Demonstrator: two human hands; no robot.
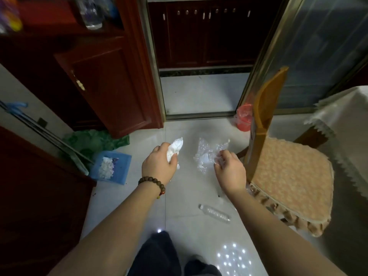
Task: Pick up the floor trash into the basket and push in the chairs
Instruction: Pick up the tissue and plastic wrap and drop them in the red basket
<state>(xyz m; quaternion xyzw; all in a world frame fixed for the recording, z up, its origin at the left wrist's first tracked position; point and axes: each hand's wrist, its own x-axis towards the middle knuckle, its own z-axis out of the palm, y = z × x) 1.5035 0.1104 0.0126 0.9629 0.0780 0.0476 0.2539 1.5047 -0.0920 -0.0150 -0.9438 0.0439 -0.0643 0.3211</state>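
Note:
My left hand grips a crumpled white tissue above the tiled floor. My right hand pinches a clear crinkled plastic wrapper just left of the wooden chair. An empty clear plastic bottle lies on the floor near my feet, below my right forearm. The blue basket stands on the floor to the left and holds white scraps. The wooden chair, with a peach cushion, stands pulled out from the cloth-covered table at the right.
A red wooden cabinet rises at the left beside a doorway with a metal-framed sliding door. A red plastic-lined bin sits by the door frame. Green cloth lies behind the blue basket. Dark furniture fills the lower left.

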